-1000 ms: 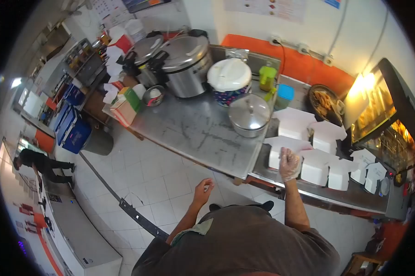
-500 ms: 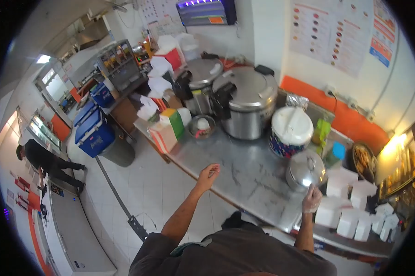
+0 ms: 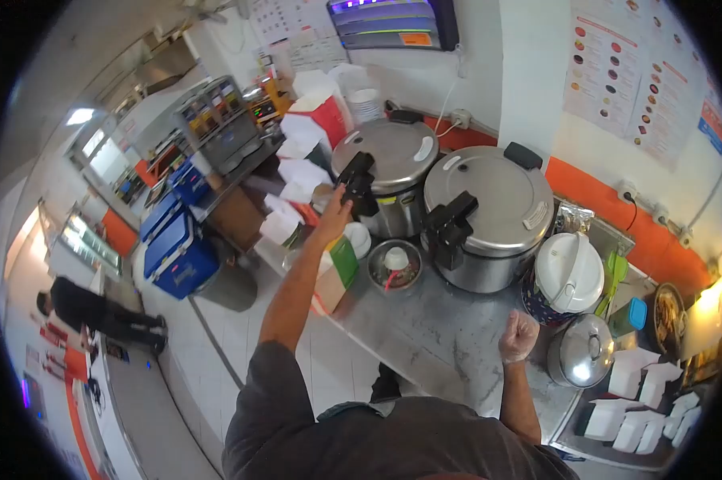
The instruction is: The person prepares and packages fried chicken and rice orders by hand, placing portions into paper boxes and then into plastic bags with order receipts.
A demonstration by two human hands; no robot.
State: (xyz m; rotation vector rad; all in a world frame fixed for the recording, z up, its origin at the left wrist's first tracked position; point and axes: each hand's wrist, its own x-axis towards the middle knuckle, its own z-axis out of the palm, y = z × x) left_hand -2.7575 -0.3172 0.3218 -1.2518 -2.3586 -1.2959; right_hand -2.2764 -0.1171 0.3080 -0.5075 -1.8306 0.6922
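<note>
My left hand (image 3: 334, 216) reaches to the black front handle (image 3: 356, 184) of the farther steel rice cooker (image 3: 387, 154). The fingers close against the handle's left side and are partly hidden by it. My right hand (image 3: 519, 337), in a clear plastic glove, is curled in a fist above the steel counter (image 3: 449, 340), with nothing seen in it. A nearer rice cooker (image 3: 489, 212) stands between my hands, its lid down. Near my right hand are a white-lidded tub (image 3: 570, 272) and a lidded steel pot (image 3: 581, 352). A metal bowl (image 3: 395, 268) holds a white cup and something red.
White open takeaway boxes (image 3: 613, 418) stand at the right. Stacked cartons (image 3: 317, 120) fill the counter's far end. Blue coolers (image 3: 177, 256) are on the left, above a grey bin (image 3: 237, 286). A person in dark clothes (image 3: 97, 312) leans over a white chest unit (image 3: 141, 400).
My left hand has moved forward from over the counter's edge to the farther cooker's handle. My right hand has moved left, away from the steel pot. The view has shifted.
</note>
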